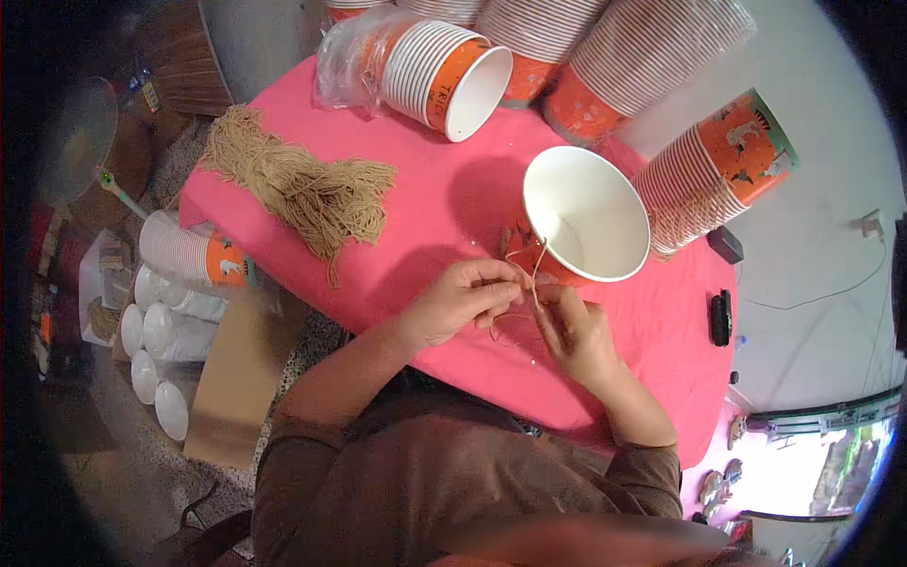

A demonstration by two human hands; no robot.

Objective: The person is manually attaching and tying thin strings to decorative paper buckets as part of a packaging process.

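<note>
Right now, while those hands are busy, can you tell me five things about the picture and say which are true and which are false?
1. The left hand and the right hand are both at the thin tan string. True.
2. The tablecloth is blue. False: it is pink.
3. The bundle of tan strands lies to the left of the open paper cup. True.
4. The inside of the open paper cup is black. False: it is white.
5. The cardboard box is on top of the table. False: it is below the table, on the person's left.
</note>
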